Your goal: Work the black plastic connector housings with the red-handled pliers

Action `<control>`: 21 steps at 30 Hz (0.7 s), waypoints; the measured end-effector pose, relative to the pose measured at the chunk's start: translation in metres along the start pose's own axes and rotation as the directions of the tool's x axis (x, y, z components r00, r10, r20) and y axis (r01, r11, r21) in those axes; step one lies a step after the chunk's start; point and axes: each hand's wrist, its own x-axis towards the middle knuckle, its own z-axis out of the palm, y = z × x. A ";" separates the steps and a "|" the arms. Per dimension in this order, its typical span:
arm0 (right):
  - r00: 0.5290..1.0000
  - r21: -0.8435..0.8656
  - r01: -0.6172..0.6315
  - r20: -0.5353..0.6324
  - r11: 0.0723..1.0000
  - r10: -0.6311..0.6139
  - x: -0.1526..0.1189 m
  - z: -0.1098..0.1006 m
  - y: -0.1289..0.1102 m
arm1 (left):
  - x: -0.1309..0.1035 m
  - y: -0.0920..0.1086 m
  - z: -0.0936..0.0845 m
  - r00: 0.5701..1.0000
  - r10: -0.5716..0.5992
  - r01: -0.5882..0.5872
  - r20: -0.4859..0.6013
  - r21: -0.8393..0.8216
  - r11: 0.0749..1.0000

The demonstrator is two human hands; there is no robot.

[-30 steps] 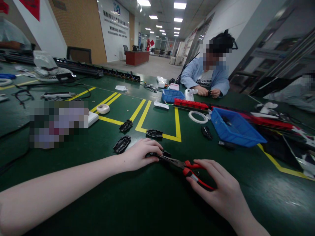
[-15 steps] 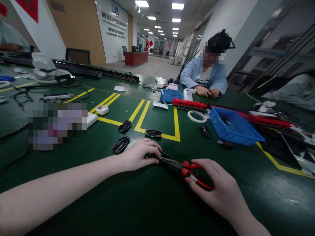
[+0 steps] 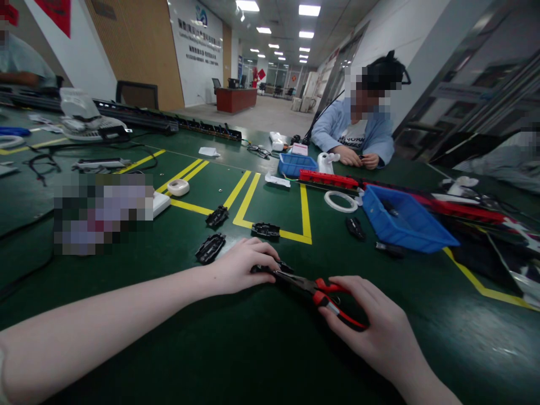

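Observation:
My left hand (image 3: 242,264) presses a small black plastic part (image 3: 274,268) down on the green table (image 3: 270,349). My right hand (image 3: 371,323) grips the red handles of long-nose pliers (image 3: 324,292). The pliers' dark jaws reach left and meet the black part under my left fingertips. Three more black parts lie just beyond my left hand: one (image 3: 210,248) to the left, one (image 3: 217,216) farther back, and one (image 3: 265,230) on the yellow line.
A blue bin (image 3: 405,222) stands to the right, a smaller blue bin (image 3: 295,164) farther back. White tape rolls (image 3: 340,201), red strips (image 3: 329,179) and cables lie around. A person in a blue jacket (image 3: 358,138) works across the table. Yellow lines mark the surface.

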 end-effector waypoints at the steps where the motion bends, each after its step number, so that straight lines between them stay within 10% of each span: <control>1: 1.000 0.002 -0.002 0.002 1.000 0.002 0.000 0.000 -0.001 | 0.000 0.000 0.000 1.000 0.001 -0.001 -0.001 -0.005 1.000; 21: 0.998 -0.047 0.065 0.007 0.997 -0.065 0.001 -0.006 0.005 | -0.001 0.000 0.000 1.000 0.001 -0.001 0.012 0.017 1.000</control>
